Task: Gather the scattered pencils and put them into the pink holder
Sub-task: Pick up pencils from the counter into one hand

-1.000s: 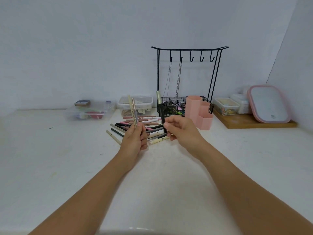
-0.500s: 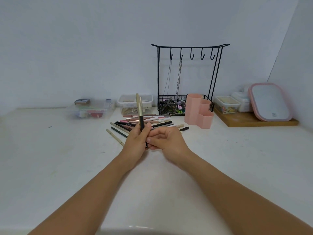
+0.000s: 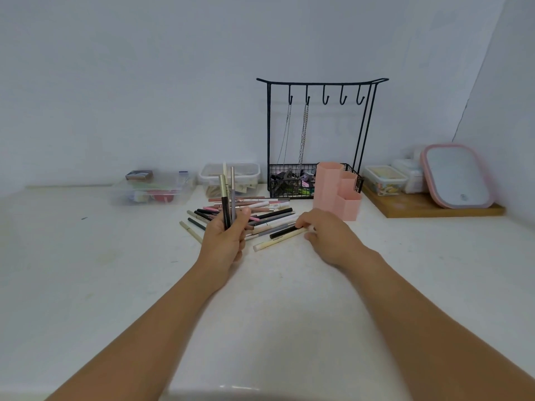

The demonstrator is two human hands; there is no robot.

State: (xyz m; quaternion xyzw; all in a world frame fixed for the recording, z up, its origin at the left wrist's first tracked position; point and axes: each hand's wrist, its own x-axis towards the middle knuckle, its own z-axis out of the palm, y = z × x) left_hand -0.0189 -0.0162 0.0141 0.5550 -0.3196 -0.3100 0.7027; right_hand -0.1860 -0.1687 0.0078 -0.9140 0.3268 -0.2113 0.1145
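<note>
My left hand is shut on three upright pencils: a black-and-gold one, a grey one and a cream one behind. Behind and to the right of it lies a heap of scattered pencils on the white counter. My right hand rests palm down at the heap's right end, its fingertips on a black pencil and a cream pencil; whether it grips them I cannot tell. The pink holder, with stepped hexagonal cups, stands just behind my right hand and looks empty.
A black wire rack with hooks, chains and a basket stands behind the holder. Clear plastic boxes line the wall at left. A wooden board at right carries small boxes and a pink-rimmed mirror.
My right hand left my left hand and moved right and down onto the pencils on the counter. My left hand now holds one more pencil, upright.
</note>
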